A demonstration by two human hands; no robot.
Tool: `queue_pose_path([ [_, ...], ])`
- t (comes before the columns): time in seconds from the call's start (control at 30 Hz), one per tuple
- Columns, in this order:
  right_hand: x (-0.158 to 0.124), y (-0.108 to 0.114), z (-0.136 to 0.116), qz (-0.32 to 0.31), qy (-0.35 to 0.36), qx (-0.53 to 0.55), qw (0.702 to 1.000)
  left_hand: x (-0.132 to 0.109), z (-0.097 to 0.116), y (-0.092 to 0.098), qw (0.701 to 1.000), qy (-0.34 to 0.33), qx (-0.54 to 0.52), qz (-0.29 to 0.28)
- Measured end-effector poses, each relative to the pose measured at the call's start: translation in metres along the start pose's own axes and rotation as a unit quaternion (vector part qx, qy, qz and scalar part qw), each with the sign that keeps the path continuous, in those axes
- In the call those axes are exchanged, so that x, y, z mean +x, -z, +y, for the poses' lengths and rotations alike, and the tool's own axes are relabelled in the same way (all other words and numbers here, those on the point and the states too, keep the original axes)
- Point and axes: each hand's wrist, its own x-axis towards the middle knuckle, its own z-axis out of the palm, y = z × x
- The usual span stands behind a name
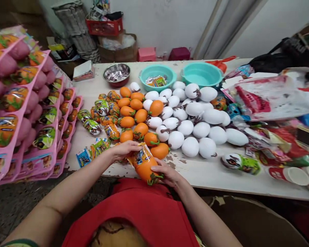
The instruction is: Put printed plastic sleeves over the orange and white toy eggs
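Observation:
Close to my body, at the table's front edge, I hold an orange plastic egg (145, 171) with green strands at its lower end. A printed clear plastic sleeve (141, 153) covers its upper part. My left hand (126, 150) pinches the sleeve at the top, while my right hand (167, 173) grips the egg's lower end. Just beyond my hands lie several bare orange eggs (126, 122). White eggs (194, 129) with brown strands spread to their right. Wrapped eggs (101, 107) in orange and green sleeves lie on the left, near small printed packets (99, 148).
Stacked pink trays (23, 118) of wrapped eggs rise at the left. Along the back stand a metal bowl (116, 73) and two teal basins (201, 73). Bags and wrappers (267, 99), paper cups (288, 175) and a green wrapped egg (240, 163) lie at the right.

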Motion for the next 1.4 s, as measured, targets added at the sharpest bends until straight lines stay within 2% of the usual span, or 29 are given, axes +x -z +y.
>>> queue_pose_path([
  [0.1, 0.005, -0.01, 0.0, 0.031, 0.026, -0.002, 0.999, -0.01, 0.009, -0.009, 0.999, -0.007, 0.047, -0.009],
  [0.17, 0.007, -0.016, 0.002, 0.061, 0.043, 0.0, 0.997, -0.02, 0.014, -0.01, 0.995, -0.049, 0.083, 0.01],
  [0.2, 0.007, -0.02, 0.003, 0.071, 0.052, 0.003, 0.996, -0.024, 0.015, -0.01, 0.99, -0.093, 0.092, 0.048],
  [0.27, 0.008, -0.028, 0.005, 0.083, 0.065, 0.016, 0.994, -0.033, 0.013, -0.005, 0.966, -0.184, 0.071, 0.165],
  [0.3, 0.007, -0.032, 0.006, 0.087, 0.07, 0.027, 0.993, -0.036, 0.009, -0.002, 0.957, -0.198, 0.046, 0.205],
  [0.33, 0.007, -0.037, 0.007, 0.09, 0.075, 0.039, 0.992, -0.039, 0.003, 0.0, 0.96, -0.181, 0.017, 0.212],
  [0.43, 0.008, -0.049, 0.012, 0.094, 0.087, 0.059, 0.99, -0.046, -0.019, 0.002, 0.993, -0.039, -0.041, 0.102],
  [0.5, 0.008, -0.055, 0.016, 0.098, 0.112, 0.057, 0.987, -0.048, -0.032, -0.002, 0.997, -0.006, -0.051, 0.06],
  [0.63, 0.003, -0.058, 0.024, 0.099, 0.159, 0.035, 0.982, -0.055, -0.04, -0.01, 0.998, 0.002, -0.039, 0.046],
  [0.73, -0.006, -0.05, 0.02, 0.085, 0.131, -0.015, 0.988, -0.055, -0.038, -0.009, 0.998, 0.033, -0.003, 0.059],
  [0.83, -0.014, -0.039, 0.007, 0.099, 0.109, -0.045, 0.988, -0.044, -0.033, -0.008, 0.999, 0.014, 0.042, 0.02],
  [0.97, -0.025, -0.033, 0.001, 0.096, 0.123, -0.019, 0.988, -0.034, -0.03, -0.026, 0.995, 0.016, 0.081, -0.054],
  [1.17, -0.046, -0.022, 0.028, 0.119, 0.121, 0.005, 0.985, -0.03, -0.044, -0.055, 0.995, 0.04, 0.074, -0.051],
  [1.3, -0.051, -0.013, 0.034, 0.138, 0.131, 0.021, 0.981, -0.026, -0.05, -0.059, 0.997, 0.009, 0.05, -0.056],
  [1.4, -0.052, -0.01, 0.031, 0.124, 0.111, 0.013, 0.986, -0.027, -0.052, -0.059, 0.998, -0.013, 0.026, -0.06],
])
